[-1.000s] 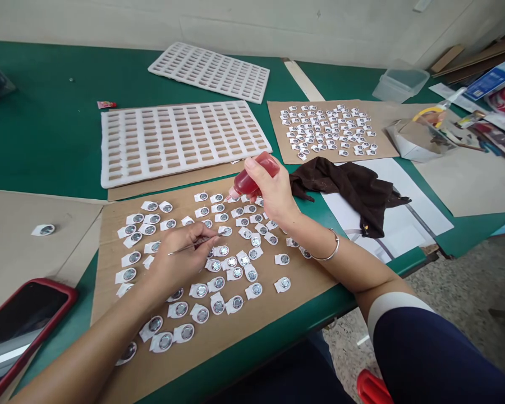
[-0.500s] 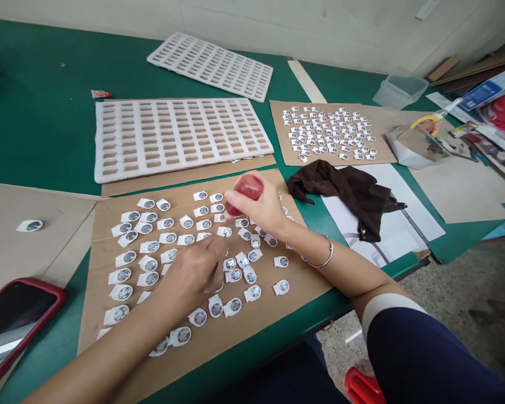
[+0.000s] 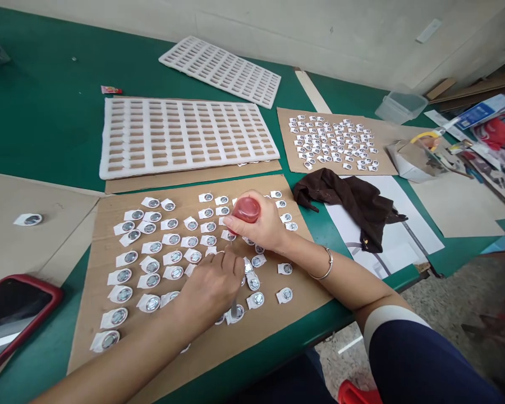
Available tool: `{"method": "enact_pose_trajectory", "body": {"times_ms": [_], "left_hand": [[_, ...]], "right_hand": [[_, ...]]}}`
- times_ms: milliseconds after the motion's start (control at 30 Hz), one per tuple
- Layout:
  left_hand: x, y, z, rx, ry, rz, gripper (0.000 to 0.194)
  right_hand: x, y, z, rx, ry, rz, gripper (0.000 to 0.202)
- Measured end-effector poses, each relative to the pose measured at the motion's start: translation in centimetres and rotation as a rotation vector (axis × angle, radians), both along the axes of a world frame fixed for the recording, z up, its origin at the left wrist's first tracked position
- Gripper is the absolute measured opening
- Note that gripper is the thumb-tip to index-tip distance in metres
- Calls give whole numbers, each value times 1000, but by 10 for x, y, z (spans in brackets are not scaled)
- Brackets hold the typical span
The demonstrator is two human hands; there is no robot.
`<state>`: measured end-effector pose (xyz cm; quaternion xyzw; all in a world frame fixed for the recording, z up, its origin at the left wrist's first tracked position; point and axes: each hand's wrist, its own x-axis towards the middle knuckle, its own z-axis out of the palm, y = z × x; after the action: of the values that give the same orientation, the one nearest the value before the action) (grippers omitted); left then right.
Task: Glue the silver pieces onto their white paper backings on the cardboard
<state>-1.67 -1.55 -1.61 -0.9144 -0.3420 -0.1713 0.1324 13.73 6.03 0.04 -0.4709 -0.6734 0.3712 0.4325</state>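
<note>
A person's two bare hands meet over a brown cardboard sheet (image 3: 307, 286) on a green-topped table (image 3: 46, 123). The right hand (image 3: 264, 224) is wrapped firmly around a red squeeze bottle (image 3: 247, 209), its rounded base turned toward the viewer; the nozzle end is hard to make out. The bottle is above the middle of the sheet. A silver bracelet (image 3: 330, 264) circles the right wrist.

The left hand (image 3: 214, 286) is just nearer and to the left, knuckles up, fingers closed around a thin metal tool (image 3: 234, 310). Only the tool's flat end shows, poking out below the hand toward the near side; its tip is hidden.

Around both hands, small round silver-faced pieces with white tabs (image 3: 119, 317) lie in loose rows across the sheet. One similar piece (image 3: 32, 219) lies alone on a pale board at the left.

Beyond the sheet lies a white slotted tray (image 3: 193, 167), with a second slotted tray (image 3: 223, 70) tilted at an angle farther back. To the far right, another cardboard sheet (image 3: 293, 160) bears many more such pieces. Nearer, a crumpled dark brown cloth (image 3: 353, 202) lies partly over white paper (image 3: 408, 202). A clear plastic container (image 3: 399, 106) stands at the far right. At the near left is a phone in a red case (image 3: 17, 308).
</note>
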Motion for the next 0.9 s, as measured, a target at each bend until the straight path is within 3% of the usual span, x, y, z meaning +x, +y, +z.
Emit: {"method": "enact_pose_trajectory", "body": {"times_ms": [267, 567, 900], "left_hand": [[1, 0, 1, 16, 3, -12, 31], [-2, -1, 1, -104, 6, 20, 30], [-1, 0, 3, 41, 29, 4, 33]], "right_hand": [[-1, -1, -3, 38, -50, -5, 34], [-1, -1, -3, 42, -51, -11, 41], [0, -2, -2, 34, -45, 2, 37]]}}
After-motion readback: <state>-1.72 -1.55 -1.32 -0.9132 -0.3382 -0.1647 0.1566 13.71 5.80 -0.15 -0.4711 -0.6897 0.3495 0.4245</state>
